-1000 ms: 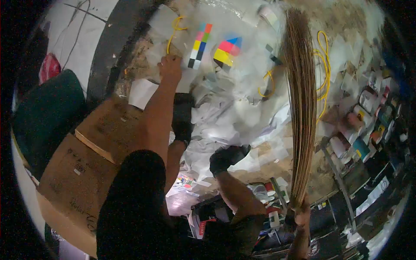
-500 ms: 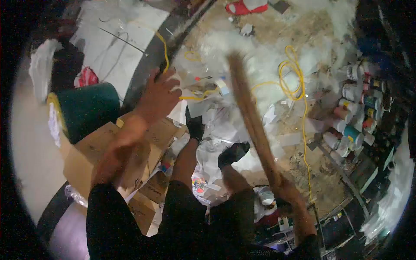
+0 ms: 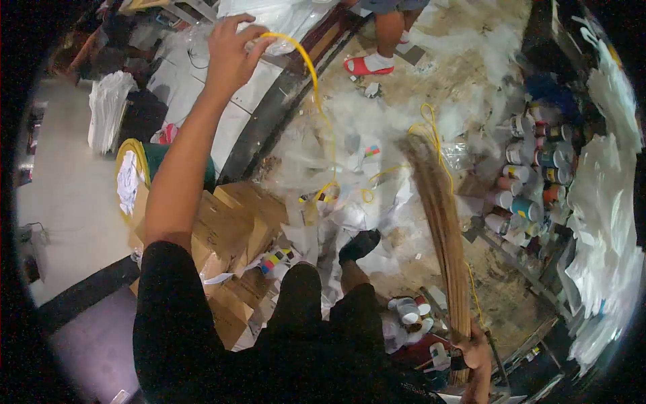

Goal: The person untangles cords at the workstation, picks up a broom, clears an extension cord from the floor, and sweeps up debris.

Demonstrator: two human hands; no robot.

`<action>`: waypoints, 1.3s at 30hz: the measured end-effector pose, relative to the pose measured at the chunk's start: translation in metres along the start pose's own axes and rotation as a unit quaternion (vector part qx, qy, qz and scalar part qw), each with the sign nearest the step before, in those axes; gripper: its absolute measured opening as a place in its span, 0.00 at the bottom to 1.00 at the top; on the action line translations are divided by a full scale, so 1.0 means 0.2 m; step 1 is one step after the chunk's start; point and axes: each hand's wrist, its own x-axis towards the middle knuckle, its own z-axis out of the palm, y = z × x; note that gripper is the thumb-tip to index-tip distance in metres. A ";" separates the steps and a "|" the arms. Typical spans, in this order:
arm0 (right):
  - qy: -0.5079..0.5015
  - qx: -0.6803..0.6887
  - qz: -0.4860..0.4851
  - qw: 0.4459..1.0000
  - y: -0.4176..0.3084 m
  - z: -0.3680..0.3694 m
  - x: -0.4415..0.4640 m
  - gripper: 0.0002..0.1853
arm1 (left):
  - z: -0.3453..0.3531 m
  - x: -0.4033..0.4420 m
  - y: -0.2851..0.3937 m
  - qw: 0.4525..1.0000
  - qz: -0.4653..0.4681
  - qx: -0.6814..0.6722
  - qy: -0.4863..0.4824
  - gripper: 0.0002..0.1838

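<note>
High in the view, my left hand [image 3: 232,57] pinches a yellow cable [image 3: 313,74] between thumb and fingers. From there the cable hangs in an arc down to the littered floor, where more of it lies in loose loops. My right hand [image 3: 474,350], low on the right, is wrapped round the bound end of a stick broom [image 3: 447,249]. The long thin bristles point up and away across the floor. Their far tips are blurred near a loop of the cable.
Cardboard boxes [image 3: 232,222] and a green roll [image 3: 202,161] stand at my left. Several jars [image 3: 525,209] cluster at the right, with white sheets [image 3: 605,249] beyond. A person's foot in a red sandal [image 3: 369,65] is at the top. Plastic scraps litter the floor.
My left hand has risen up and forward, lifting the yellow cable off the floor. The broom has swung lower and rightward. More of the other person's legs shows.
</note>
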 end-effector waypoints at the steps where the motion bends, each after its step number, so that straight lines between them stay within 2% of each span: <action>1: 0.035 0.062 -0.007 0.997 -0.07 0.04 -0.06 0.35 | 0.03 0.04 -0.01 0.999 -0.028 0.010 0.016 0.13; 2: 0.070 0.122 -0.013 0.990 -0.11 0.07 -0.10 0.35 | 0.07 0.07 -0.02 0.998 -0.056 0.019 0.030 0.14; 3: 0.073 0.120 -0.010 0.990 -0.09 0.10 -0.12 0.35 | 0.06 0.13 -0.01 0.998 -0.046 0.043 0.023 0.14; 4: 0.072 0.175 -0.015 0.982 -0.07 0.12 -0.13 0.35 | 0.07 0.15 0.00 0.998 -0.050 0.040 0.023 0.14; 5: 0.071 0.228 -0.022 0.971 -0.06 0.14 -0.14 0.36 | 0.08 0.17 0.00 0.992 -0.123 -0.009 0.011 0.17; 6: 0.072 0.226 -0.021 0.971 -0.08 0.16 -0.14 0.36 | 0.10 0.18 -0.01 0.979 -0.194 -0.057 -0.002 0.21; 7: 0.080 0.171 0.005 0.982 -0.11 0.19 -0.13 0.37 | 0.15 0.17 -0.11 0.960 -0.223 -0.057 -0.160 0.37; 9: 0.079 0.110 0.027 0.990 -0.19 0.27 -0.12 0.38 | 0.33 0.15 -0.12 0.989 -0.125 0.083 -0.005 0.15; 10: 0.060 0.113 0.042 0.991 -0.23 0.32 -0.13 0.34 | 0.44 0.10 -0.15 0.972 -0.119 0.140 -0.144 0.17; 11: 0.033 0.112 0.045 0.992 -0.26 0.37 -0.09 0.30 | 0.36 0.09 0.01 0.970 -0.152 0.076 -0.172 0.18; 12: 0.033 0.064 -0.036 0.997 -0.07 0.38 -0.05 0.27 | 0.53 0.03 -0.02 0.945 -0.240 0.024 -0.222 0.22; 13: 0.014 0.051 -0.033 0.998 -0.09 0.42 -0.04 0.27 | 0.66 -0.13 -0.02 0.976 -0.169 0.030 -0.136 0.23; 14: -0.001 0.039 -0.022 0.999 -0.18 0.48 0.00 0.27 | 0.70 -0.21 0.05 0.966 -0.210 -0.065 -0.134 0.26; 15: -0.017 0.026 -0.013 0.999 -0.27 0.56 0.04 0.27 | 0.64 -0.31 0.09 0.953 -0.161 0.007 -0.256 0.27; 16: -0.033 0.014 -0.001 0.999 -0.35 0.65 0.09 0.27 | 0.57 -0.40 0.16 0.923 -0.215 -0.125 -0.293 0.31; 17: -0.049 0.002 0.003 0.999 -0.45 0.74 0.15 0.27 | 0.67 -0.65 0.22 0.938 -0.216 -0.134 -0.236 0.33; 18: -0.064 -0.012 0.004 0.998 -0.55 0.83 0.23 0.27 | 0.40 -0.61 0.21 0.821 -0.267 -0.267 -0.428 0.32; 19: -0.082 -0.026 -0.001 0.996 -0.64 0.93 0.33 0.27 | 0.45 -0.87 0.25 0.820 -0.293 -0.292 -0.397 0.31; 20: -0.102 -0.045 -0.002 0.994 -0.73 1.03 0.42 0.27 | 0.22 -0.92 0.19 0.742 -0.286 -0.371 -0.480 0.30; 21: -0.124 -0.067 -0.004 0.990 -0.83 1.12 0.52 0.27 | 0.60 -1.50 0.23 0.703 -0.215 -0.382 -0.560 0.28; 22: -0.145 -0.090 -0.010 0.985 -0.92 1.20 0.62 0.27 | 0.35 -1.63 0.18 0.694 -0.251 -0.529 -0.419 0.26; 23: -0.166 -0.112 -0.014 0.980 -1.02 1.29 0.73 0.27 | 0.09 -1.60 0.06 0.577 -0.315 -0.601 -0.455 0.23; 24: -0.181 -0.130 -0.025 0.974 -1.09 1.34 0.80 0.27 | -0.08 -1.65 -0.02 0.678 -0.213 -0.395 -0.582 0.19; 25: -0.201 -0.157 -0.028 0.967 -1.17 1.42 0.90 0.27 | -0.17 -1.79 -0.07 0.688 -0.217 -0.367 -0.587 0.19; 28: -0.246 -0.217 -0.045 0.944 -1.35 1.50 1.06 0.27 | -0.46 -2.09 -0.29 0.675 -0.370 -0.401 -0.496 0.18; 32: -0.289 -0.288 -0.074 0.910 -1.53 1.54 1.24 0.27 | -0.90 -1.84 -0.48 0.668 -0.575 -0.381 -0.279 0.16; 35: -0.320 -0.322 -0.076 0.888 -1.59 1.56 1.30 0.27 | -1.10 -1.78 -0.42 0.652 -0.676 -0.315 -0.136 0.15; 37: -0.333 -0.334 -0.077 0.878 -1.59 1.55 1.33 0.27 | -1.02 -1.96 -0.32 0.637 -0.704 -0.293 -0.109 0.15; 39: -0.344 -0.341 -0.074 0.872 -1.53 1.48 1.33 0.27 | -0.80 -2.40 -0.10 0.655 -0.630 -0.368 -0.197 0.17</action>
